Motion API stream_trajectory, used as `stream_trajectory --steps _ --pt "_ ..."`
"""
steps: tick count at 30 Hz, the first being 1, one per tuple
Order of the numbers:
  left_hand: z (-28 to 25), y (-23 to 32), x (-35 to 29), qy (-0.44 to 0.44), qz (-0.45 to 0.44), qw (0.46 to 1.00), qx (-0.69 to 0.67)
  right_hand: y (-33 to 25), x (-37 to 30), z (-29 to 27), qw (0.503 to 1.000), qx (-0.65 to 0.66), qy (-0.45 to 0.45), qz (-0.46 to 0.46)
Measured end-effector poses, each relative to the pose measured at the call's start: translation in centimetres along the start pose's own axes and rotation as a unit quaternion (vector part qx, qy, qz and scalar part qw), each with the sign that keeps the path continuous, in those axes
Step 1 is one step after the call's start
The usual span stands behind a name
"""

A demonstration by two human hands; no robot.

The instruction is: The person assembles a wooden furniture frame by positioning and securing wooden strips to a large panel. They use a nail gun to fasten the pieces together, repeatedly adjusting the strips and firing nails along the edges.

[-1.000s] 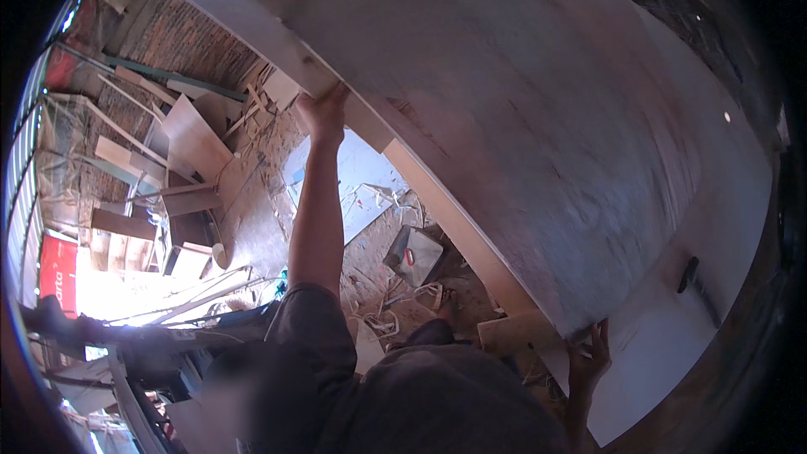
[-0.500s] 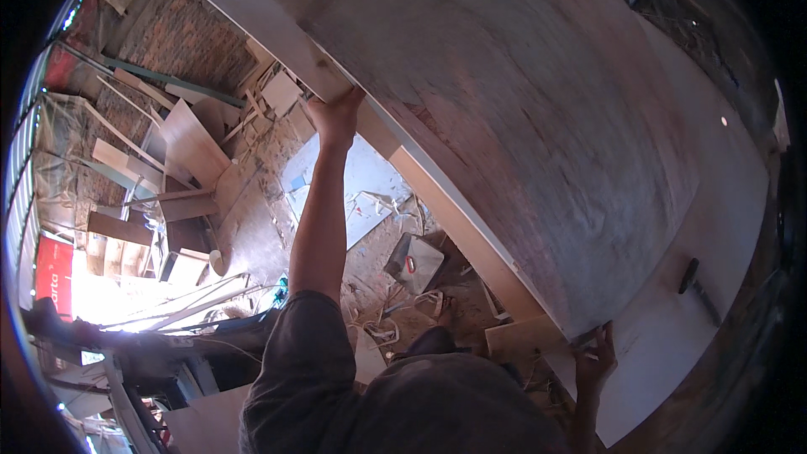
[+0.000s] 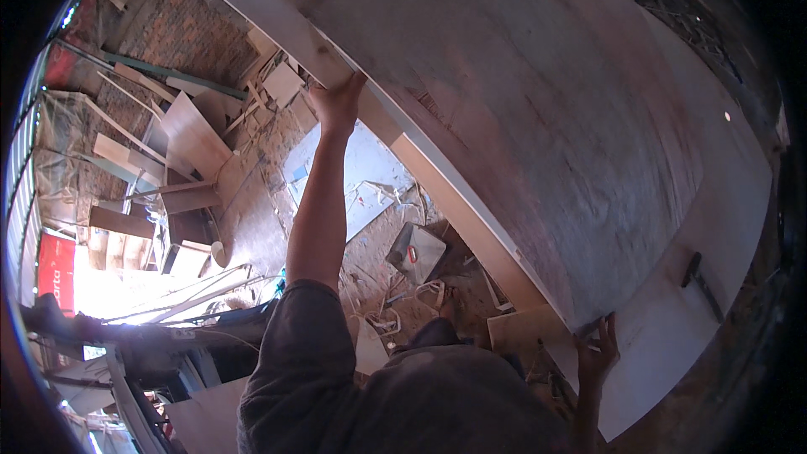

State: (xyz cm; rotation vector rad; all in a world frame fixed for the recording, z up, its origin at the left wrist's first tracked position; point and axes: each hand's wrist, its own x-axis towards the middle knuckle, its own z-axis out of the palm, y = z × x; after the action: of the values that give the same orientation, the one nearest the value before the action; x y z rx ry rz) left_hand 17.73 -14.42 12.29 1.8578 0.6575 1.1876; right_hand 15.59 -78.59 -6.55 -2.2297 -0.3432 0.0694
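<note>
A large plywood sheet (image 3: 504, 118) with grey and reddish streaks spreads before me. Along its left side runs a pale narrow board (image 3: 269, 17). My left hand (image 3: 338, 108), arm stretched out, is closed around the edge where this board meets the sheet; its fingertips are partly hidden. Down at the sheet's near corner, my right hand (image 3: 598, 346) pinches that corner, thumb and fingers bent around it. A dark patch shows at the fingertips, too small to make out. To the right, a hammer (image 3: 702, 286) lies on a paler sheet (image 3: 664, 345) beneath the plywood.
Below the left edge, a grey-white panel (image 3: 361, 176) and a squarish container (image 3: 417, 252) rest on the littered floor. Wood offcuts (image 3: 193, 134) and boards lean and pile at the left, near a brick wall (image 3: 197, 42). A wooden beam (image 3: 471, 227) runs under the plywood.
The view has shifted slightly. Both hands stay at the same edge and corner, and the fingers of my right hand have moved a little. The hammer lies as before.
</note>
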Motion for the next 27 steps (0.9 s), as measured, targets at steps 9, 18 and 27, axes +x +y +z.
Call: stream_trajectory --steps 9,18,27 --pt "-1.6 -0.2 -7.9 0.099 -0.106 0.934 -0.326 -1.6 0.3 -0.4 1.0 0.026 -0.003 0.003" --pt "6.9 -3.3 -20.9 0.125 -0.266 0.897 -0.329 0.7 -0.4 0.4 0.998 0.017 0.008 -0.053" --pt "10.2 -3.6 -22.2 0.11 -0.198 0.908 -0.353 3.4 -0.1 0.6 0.989 -0.073 0.014 -0.126"
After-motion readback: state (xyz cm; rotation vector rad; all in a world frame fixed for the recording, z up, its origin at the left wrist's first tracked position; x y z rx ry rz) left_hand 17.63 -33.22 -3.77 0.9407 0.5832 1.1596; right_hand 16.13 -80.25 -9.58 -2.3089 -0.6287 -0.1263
